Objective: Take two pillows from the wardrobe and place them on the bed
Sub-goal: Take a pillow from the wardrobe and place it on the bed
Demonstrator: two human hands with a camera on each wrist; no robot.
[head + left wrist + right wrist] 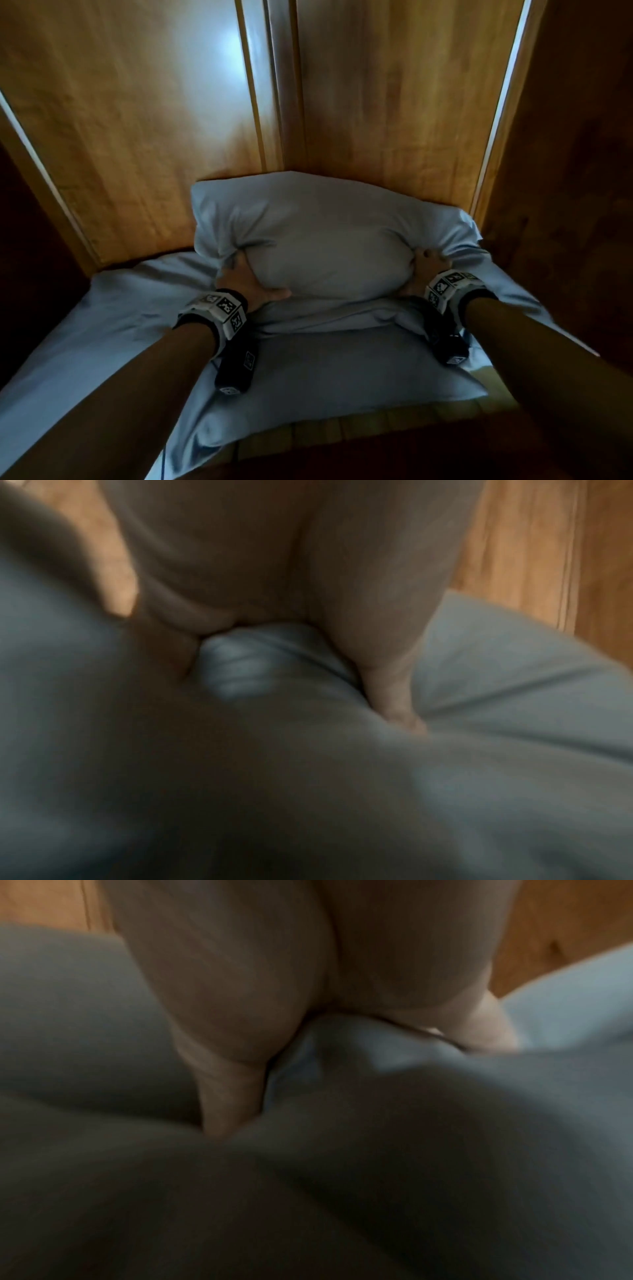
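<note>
Pillows, two, pale blue-grey, stacked inside the wooden wardrobe [394, 113].

Left hand [243, 279]: fingers curled into the left end of the upper pillow [325, 240], thumb [274, 293] along its lower front edge; cloth bunched in the grip. Left wrist view, blurred: gathered fabric [240, 666] squeezed between thumb [394, 674] and fingers.

Right hand [423, 270]: clamped on the right end of the upper pillow, fingertips sunk into the cover, creases radiating from them. Right wrist view, also blurred: a fold of cloth [342, 1047] pinched between thumb [229, 1091] and fingers. Both wrists carry bands with black-and-white square markers [224, 305].

Upper pillow: propped on its long edge, leaning back toward the wardrobe's rear panels, middle bulging between the two hands. It rests on the back part of the lower pillow [342, 370].

Lower pillow: lies flat below and in front of the upper pillow, its front edge reaching the slatted wooden shelf edge [342, 431]. More pale cloth [113, 308] lies left of the lower pillow; whether it belongs to that pillow cannot be told.

Dark wood [575, 171] flanks the upper pillow at right.
</note>
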